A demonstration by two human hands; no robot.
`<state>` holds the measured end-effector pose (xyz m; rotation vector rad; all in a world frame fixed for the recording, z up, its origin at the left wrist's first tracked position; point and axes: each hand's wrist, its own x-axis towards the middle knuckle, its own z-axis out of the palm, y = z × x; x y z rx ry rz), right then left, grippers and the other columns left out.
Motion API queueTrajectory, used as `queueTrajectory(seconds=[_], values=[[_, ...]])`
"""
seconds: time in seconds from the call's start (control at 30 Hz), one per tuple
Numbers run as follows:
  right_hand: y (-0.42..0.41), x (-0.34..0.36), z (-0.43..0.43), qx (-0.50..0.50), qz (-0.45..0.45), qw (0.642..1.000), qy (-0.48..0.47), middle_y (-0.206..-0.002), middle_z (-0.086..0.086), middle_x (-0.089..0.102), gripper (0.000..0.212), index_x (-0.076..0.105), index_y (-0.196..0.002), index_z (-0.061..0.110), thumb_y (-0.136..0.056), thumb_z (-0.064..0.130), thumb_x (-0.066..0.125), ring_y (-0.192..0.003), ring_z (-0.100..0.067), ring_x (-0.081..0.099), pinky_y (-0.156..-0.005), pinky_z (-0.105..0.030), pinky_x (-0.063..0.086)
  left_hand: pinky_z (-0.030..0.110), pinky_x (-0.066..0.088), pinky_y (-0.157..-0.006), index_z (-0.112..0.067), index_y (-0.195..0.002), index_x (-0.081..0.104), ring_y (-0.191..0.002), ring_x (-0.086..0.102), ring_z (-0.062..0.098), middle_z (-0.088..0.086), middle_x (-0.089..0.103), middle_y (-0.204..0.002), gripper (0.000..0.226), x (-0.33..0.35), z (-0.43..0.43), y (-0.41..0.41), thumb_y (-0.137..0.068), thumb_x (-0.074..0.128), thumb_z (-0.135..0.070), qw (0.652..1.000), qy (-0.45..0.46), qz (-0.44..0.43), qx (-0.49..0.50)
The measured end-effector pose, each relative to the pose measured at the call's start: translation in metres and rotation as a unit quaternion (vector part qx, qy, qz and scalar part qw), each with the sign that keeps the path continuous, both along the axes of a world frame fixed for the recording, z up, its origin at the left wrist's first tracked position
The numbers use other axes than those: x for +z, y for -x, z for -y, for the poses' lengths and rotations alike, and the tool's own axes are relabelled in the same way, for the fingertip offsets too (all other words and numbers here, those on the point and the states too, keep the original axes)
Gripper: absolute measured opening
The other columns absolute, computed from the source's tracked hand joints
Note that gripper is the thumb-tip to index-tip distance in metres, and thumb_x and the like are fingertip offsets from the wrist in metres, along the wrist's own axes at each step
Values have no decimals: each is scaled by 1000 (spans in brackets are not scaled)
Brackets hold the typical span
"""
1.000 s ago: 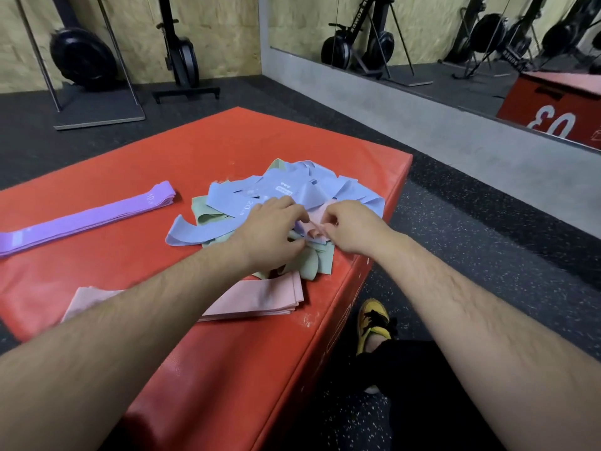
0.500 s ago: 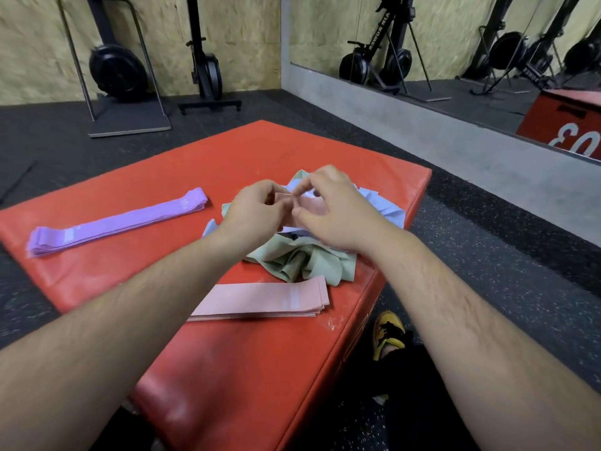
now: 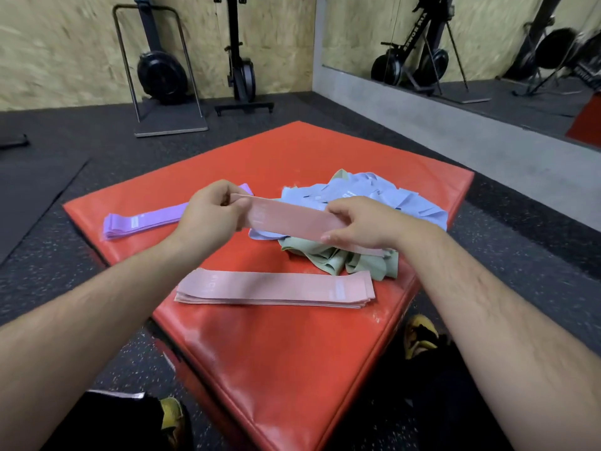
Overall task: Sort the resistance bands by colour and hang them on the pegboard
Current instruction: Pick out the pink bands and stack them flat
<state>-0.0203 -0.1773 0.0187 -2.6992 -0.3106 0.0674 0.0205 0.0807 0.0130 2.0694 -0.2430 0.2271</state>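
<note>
- Left hand (image 3: 211,213): fingers curled, gripping one end of a flat pink elastic resistance band (image 3: 292,222).
- Right hand (image 3: 367,226): pinches the other end of the same band between thumb and curled fingers. The band is stretched flat between the two hands, raised above the surface.
- Surface: a red vinyl-covered padded box (image 3: 292,353) with a glossy top, lying below both hands.
- Just below the hands, nearer the person, a neat stack of flat pink bands (image 3: 276,288) lies on the box.
- Beyond and outward of the left hand lies a straight stack of purple bands (image 3: 140,219). Its near end is hidden behind that hand.
- Behind the right hand sits a loose heap of pale blue bands (image 3: 374,193). Crumpled sage-green bands (image 3: 328,258) lie directly under that hand, touching the blue heap and reaching the box edge.
- Room: black speckled rubber flooring (image 3: 65,190) surrounds the box. A chipboard wall (image 3: 65,43) stands far beyond the left hand, with a black fan-wheel exercise machine (image 3: 162,76) in front of it.
- Far beyond the right hand, a wall mirror (image 3: 487,43) sits above a grey concrete ledge (image 3: 455,138).
- A yellow shoe (image 3: 419,336) shows on the floor beneath the right forearm.
</note>
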Motion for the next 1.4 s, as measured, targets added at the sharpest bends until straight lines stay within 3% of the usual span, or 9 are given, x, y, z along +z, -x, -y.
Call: queueTrajectory(seconds=[0.23, 0.5, 0.67, 0.77, 0.83, 0.93, 1.1, 1.27, 1.4], values=[[21, -2, 40, -42, -32, 999, -10, -76, 6, 60, 10, 62, -86, 21, -90, 26, 69, -72, -16, 54, -68, -32, 43, 32, 49, -63, -12, -79, 64, -59, 51, 22, 7, 58, -64, 15, -10, -59, -4, -94, 61, -9, 993, 49, -104, 35], [45, -17, 15, 1, -135, 989, 52, -85, 11, 62, 18, 61, -108, 29, -92, 22, 58, -73, -7, 55, -68, -26, 44, 30, 45, -66, -18, -80, 67, -64, 56, 19, 1, 63, -71, 9, -33, -82, 14, -85, 70, -11, 960, -262, -97, -21], [46, -27, -3, -11, -134, 978, 159, -71, 13, 66, 24, 55, -100, 33, -82, 16, 55, -85, -13, 61, -74, -31, 51, 26, 40, -60, -17, -88, 66, -69, 53, 16, 0, 59, -78, 13, -43, -81, 17, -81, 71, -8, 948, -308, -64, -42], [45, -24, -10, -25, -78, 968, 238, -83, 13, 55, 29, 57, -102, 34, -76, 22, 62, -88, -17, 58, -64, -30, 45, 34, 45, -82, -23, -88, 63, -84, 50, 17, 1, 54, -92, 18, -44, -82, 16, -75, 71, -32, 933, -355, 8, -58], [44, -23, -15, -13, -2, 965, 263, -95, 11, 52, 24, 60, -104, 32, -80, 28, 60, -97, -19, 55, -67, -31, 43, 41, 44, -92, -29, -97, 63, -99, 51, 19, -3, 53, -101, 44, -41, -78, 19, -67, 55, -59, 917, -385, 39, -97], [42, -26, -28, 45, 35, 973, 223, -105, 10, 48, 29, 59, -114, 33, -87, 42, 60, -112, -17, 49, -81, -33, 43, 40, 40, -97, -37, -117, 57, -114, 48, 9, -14, 52, -117, 65, -41, -61, 28, -66, 46, -77, 890, -408, 34, -202], [36, -45, -45, 86, -62, 980, 166, -137, 9, 54, 81, 43, -141, 34, -71, 54, 79, -124, -17, 52, -101, -40, 45, 32, 39, -99, -35, -133, 49, -115, 47, 7, -17, 49, -120, 71, -56, -40, 25, -71, 58, -68, 864, -419, 10, -279], [28, -46, -42, 89, -60, 978, 181, -130, 9, 59, 64, 52, -134, 30, -78, 48, 77, -119, -18, 54, -97, -38, 46, 36, 45, -95, -31, -128, 56, -104, 51, 12, -11, 53, -109, 55, -60, -35, 12, -79, 74, -47, 862, -417, 29, -287], [27, -48, -43, 83, -73, 982, 156, -116, 7, 63, 53, 57, -125, 28, -83, 59, 66, -106, -19, 59, -92, -40, 49, 32, 43, -96, -32, -127, 54, -104, 48, 6, -14, 52, -108, 69, -57, -31, 12, -72, 57, -75, 856, -431, 17, -284]])
